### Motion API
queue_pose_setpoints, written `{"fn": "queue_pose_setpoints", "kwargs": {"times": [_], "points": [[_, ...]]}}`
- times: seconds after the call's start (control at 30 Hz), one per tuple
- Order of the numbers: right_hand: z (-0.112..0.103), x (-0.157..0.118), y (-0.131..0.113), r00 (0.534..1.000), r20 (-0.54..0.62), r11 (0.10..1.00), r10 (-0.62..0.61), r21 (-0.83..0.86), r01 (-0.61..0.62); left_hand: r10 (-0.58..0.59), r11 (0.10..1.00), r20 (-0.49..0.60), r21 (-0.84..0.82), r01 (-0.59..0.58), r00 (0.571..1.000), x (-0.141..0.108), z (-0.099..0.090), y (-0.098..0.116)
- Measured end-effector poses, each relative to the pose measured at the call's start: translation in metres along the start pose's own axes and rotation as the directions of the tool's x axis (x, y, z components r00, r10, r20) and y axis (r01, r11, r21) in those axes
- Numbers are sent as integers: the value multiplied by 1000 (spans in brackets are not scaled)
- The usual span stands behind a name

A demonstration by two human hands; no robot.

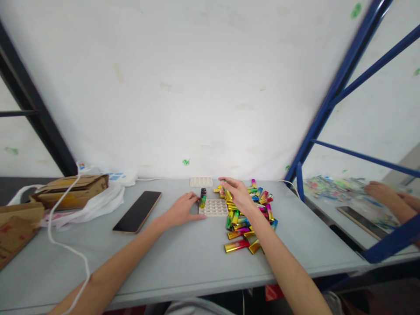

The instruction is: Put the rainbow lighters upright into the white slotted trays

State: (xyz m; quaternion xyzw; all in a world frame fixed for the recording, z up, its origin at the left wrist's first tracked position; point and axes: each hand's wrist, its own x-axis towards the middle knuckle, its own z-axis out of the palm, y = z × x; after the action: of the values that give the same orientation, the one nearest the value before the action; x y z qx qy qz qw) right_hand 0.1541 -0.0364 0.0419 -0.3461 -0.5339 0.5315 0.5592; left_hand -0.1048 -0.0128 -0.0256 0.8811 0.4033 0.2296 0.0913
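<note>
A white tray (215,208) with rows of small holes lies on the grey table. One green-and-gold lighter (203,199) stands upright in its back left part. My left hand (182,210) rests at the tray's left edge, thumb and fingers apart, with the thumb near the front left corner. My right hand (239,194) is pinching a gold lighter (227,192) just above the tray's back right corner. Beneath and beside that hand spreads a heap of shiny lighters (236,246) in gold, red, green, blue and pink, partly hidden by my right forearm.
A second white tray (201,182) lies by the wall. On the left are a phone (138,212), cardboard boxes (74,188), a plastic bag (111,199) and a white cable (68,249). Past the blue frame (315,122), another person's hands (383,194) are near another phone (361,222).
</note>
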Motion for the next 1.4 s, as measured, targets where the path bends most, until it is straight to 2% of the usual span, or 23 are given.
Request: {"fn": "queue_pose_setpoints", "kwargs": {"times": [0.13,0.33,0.5,0.6,0.77,1.0,1.17,1.27,1.33,1.4], "points": [[10,-3,6,1000,8,998,-6,-60,7,-3,1000,6,9,3,1000,0,1,-1],[22,-8,13,989,57,985,136,-113,-129,5,1000,-9,2,-5,1000,0,3,-3],[28,-2,26,970,-88,959,226,-156,-237,-4,1000,20,16,3,1000,1,4,-3],[32,-3,29,960,-129,944,248,-189,-269,-4,1000,14,17,4,1000,1,4,-3],[35,-8,27,970,-101,949,219,-207,-236,-10,1000,7,17,10,1000,0,3,-3],[35,-8,28,962,-61,951,266,-147,-273,-14,1000,2,0,14,1000,0,4,-3],[34,-7,32,971,-77,957,225,-169,-235,-10,1000,-2,7,10,1000,1,5,-5],[32,-7,33,967,-71,950,247,-181,-256,-9,1000,9,19,9,1000,1,4,-5],[30,-6,33,974,-27,954,224,-200,-225,-7,1000,14,16,7,1000,1,3,-4],[27,-6,32,991,44,958,127,-264,-111,-11,1000,14,5,11,1000,1,3,-3]]}}
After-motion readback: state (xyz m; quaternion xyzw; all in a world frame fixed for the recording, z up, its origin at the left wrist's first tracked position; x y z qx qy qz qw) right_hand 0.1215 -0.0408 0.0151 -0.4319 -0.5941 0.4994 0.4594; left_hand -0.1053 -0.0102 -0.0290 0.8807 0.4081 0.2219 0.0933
